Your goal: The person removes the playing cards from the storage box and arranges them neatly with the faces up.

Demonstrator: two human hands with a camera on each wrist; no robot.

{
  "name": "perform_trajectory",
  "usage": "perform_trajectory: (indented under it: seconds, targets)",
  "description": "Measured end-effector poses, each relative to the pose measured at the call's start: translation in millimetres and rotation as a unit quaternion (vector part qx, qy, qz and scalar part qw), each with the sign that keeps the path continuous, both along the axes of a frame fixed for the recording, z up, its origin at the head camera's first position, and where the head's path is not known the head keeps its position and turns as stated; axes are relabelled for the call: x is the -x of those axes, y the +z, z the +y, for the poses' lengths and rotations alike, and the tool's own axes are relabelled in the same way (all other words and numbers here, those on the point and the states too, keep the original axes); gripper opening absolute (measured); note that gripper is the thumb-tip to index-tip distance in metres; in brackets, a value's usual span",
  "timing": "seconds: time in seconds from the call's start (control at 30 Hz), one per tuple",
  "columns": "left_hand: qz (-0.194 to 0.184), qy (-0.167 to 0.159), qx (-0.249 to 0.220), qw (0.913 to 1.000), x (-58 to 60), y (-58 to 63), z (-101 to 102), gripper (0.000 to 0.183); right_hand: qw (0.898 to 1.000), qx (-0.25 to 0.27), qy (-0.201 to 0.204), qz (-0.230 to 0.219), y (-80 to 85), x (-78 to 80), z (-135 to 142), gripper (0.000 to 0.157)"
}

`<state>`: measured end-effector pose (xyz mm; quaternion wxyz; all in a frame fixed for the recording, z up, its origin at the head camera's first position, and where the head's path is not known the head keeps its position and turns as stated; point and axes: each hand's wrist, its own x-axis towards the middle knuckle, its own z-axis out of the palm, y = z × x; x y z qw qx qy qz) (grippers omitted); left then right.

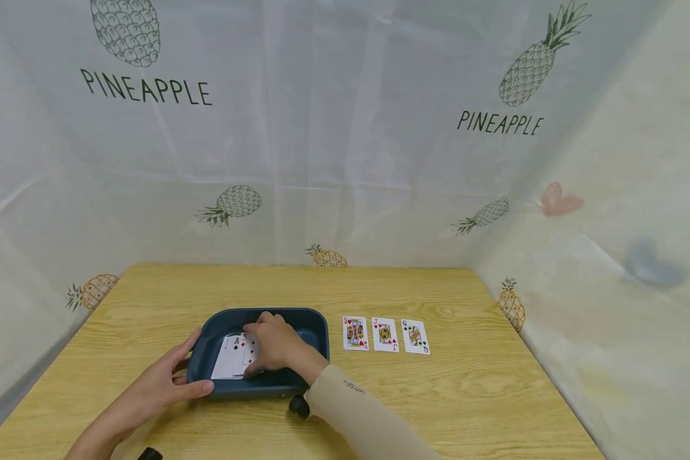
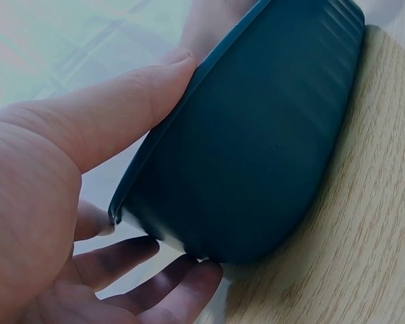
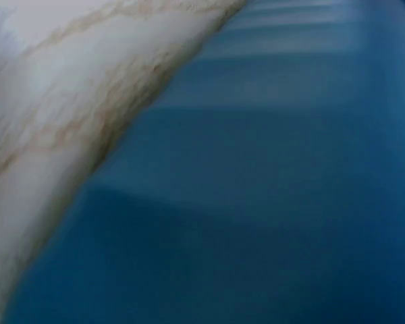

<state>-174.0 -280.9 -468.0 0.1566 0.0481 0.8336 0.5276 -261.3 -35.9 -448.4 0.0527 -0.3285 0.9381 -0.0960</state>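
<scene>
A dark blue tray (image 1: 264,388) sits left of centre on the table in the head view, with white playing cards (image 1: 225,364) lying in its left part. One shows an ace and another a 3. My left hand (image 1: 169,377) grips the tray's left end, thumb on the rim; in the left wrist view the left hand's (image 2: 74,169) fingers lie against its outer side. Reaching inside, my right hand (image 1: 276,345) holds the card marked 3 between thumb and fingers, partly covering it. Only blurred blue tray surface (image 3: 256,169) fills most of the right wrist view.
Right of the tray, a king (image 1: 355,333), a jack (image 1: 385,335) and a queen (image 1: 416,337) lie face up in a row on the wooden table (image 1: 466,402). A pale curtain (image 1: 345,140) printed with pineapples hangs behind and at the sides.
</scene>
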Motion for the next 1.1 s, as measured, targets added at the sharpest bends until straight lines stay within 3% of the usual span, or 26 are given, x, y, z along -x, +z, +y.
perform_trajectory:
  seconds: [0.3,0.43,0.7,0.87,1.1]
  targets:
    - [0.002,0.004,0.025,0.9997,1.5,2.6,0.4,0.111,1.0,0.017,0.005,0.005,9.1,2.0,10.6,0.079]
    - [0.0,0.004,0.014,0.9999,1.0,1.8,0.6,0.112,0.999,0.029,0.011,0.008,13.1,2.0,18.7,0.078]
    - [0.001,0.009,0.028,0.9996,0.7,1.6,2.3,0.114,0.998,0.056,0.026,0.015,33.5,1.2,41.3,0.08]
    - [0.002,0.014,0.037,0.9992,0.9,-0.4,2.6,0.116,0.997,0.072,0.024,0.023,49.5,4.5,67.7,0.083]
    - [-0.011,0.02,0.057,0.9981,3.8,-2.4,1.8,0.118,0.994,0.11,0.018,-0.009,71.5,11.1,124.8,0.084]
